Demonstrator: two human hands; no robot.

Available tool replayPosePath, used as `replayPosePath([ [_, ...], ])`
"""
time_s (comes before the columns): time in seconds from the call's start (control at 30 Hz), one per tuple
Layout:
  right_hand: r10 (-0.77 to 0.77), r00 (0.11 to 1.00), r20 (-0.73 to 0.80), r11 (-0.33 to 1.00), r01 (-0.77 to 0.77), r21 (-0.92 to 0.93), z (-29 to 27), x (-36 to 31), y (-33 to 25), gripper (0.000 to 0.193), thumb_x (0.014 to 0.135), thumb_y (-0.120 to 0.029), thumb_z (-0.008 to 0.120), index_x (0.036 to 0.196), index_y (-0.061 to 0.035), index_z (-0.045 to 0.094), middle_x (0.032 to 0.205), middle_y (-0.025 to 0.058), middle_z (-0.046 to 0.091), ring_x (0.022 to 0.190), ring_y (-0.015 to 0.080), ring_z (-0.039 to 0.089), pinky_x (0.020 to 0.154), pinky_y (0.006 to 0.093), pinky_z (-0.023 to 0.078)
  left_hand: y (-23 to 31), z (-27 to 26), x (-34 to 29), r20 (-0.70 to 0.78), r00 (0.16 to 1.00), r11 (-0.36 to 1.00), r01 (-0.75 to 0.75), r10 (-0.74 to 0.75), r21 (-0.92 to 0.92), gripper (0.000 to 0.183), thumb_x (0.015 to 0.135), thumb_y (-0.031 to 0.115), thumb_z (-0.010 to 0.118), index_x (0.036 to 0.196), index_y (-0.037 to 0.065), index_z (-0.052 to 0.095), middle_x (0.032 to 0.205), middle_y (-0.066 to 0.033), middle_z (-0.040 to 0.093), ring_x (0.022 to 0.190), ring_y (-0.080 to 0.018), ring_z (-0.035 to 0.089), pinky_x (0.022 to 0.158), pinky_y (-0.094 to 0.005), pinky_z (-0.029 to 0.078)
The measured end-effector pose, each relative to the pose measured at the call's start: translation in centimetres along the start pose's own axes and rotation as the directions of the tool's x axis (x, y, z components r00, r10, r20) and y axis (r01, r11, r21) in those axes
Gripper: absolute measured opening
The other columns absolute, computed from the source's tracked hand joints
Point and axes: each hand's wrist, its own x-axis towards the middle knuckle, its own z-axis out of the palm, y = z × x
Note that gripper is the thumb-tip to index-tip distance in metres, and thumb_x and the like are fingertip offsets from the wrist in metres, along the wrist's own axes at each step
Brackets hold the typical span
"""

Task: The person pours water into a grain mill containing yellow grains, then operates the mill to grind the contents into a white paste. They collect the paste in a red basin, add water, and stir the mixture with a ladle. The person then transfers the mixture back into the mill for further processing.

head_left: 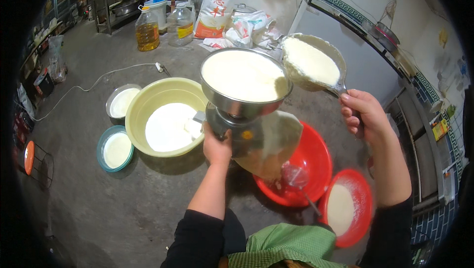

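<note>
My right hand (pixel 363 112) is closed round the handle of a large metal ladle (pixel 330 53), raised beside the hopper and filled with creamy white material. A wide steel hopper (pixel 242 104), heaped with the same pale stuff, tops a grinder (pixel 247 142). Against the grinder's left side, my left hand (pixel 217 144) grips its body; some fingers are hidden. The grinder's spout hangs over a big pale-yellow basin (pixel 136 124) of white liquid. From its other side, a pale bag (pixel 271 144) droops into a red basin (pixel 316 154), where a strainer-like tool (pixel 296 175) lies.
Close to me at right, a smaller red basin (pixel 363 194) contains pale material. Two bowls of white liquid, a clear one (pixel 109 106) and a teal one (pixel 102 154), stand left. Oil jugs (pixel 148 31) and a sack (pixel 213 11) are behind. A white cable (pixel 106 74) crosses the floor.
</note>
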Motion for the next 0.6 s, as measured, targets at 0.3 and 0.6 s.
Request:
replayPosePath([
  [0.3,-0.089,0.996,-0.031,0.960,0.077,-0.268,3.1,2.7,-0.5,0.021,0.092,-0.020,0.058,0.077,-0.0082,0.048,0.061,-0.0013,0.050,0.044,0.0065,0.042,0.037,0.0248,0.036,0.0,0.0,-0.3,-0.030,0.999,1.000,-0.016,0.016,0.013,0.079,0.072,0.024,0.075,0.137,0.004,0.036,0.119,-0.0205,0.059,0.104,-0.0389,0.059,0.086,-0.0422,0.048],
  [0.6,-0.245,0.969,-0.022,0.863,0.208,-0.460,3.8,4.0,-0.7,0.022,0.093,-0.015,0.056,0.076,-0.0039,0.047,0.054,0.0001,0.045,0.040,0.0090,0.040,0.036,0.0275,0.033,0.3,-0.1,-0.5,-0.061,0.998,0.999,-0.028,0.030,0.026,0.077,0.072,0.025,0.075,0.135,-0.002,0.039,0.126,-0.0247,0.054,0.113,-0.0388,0.055,0.091,-0.0401,0.046],
])
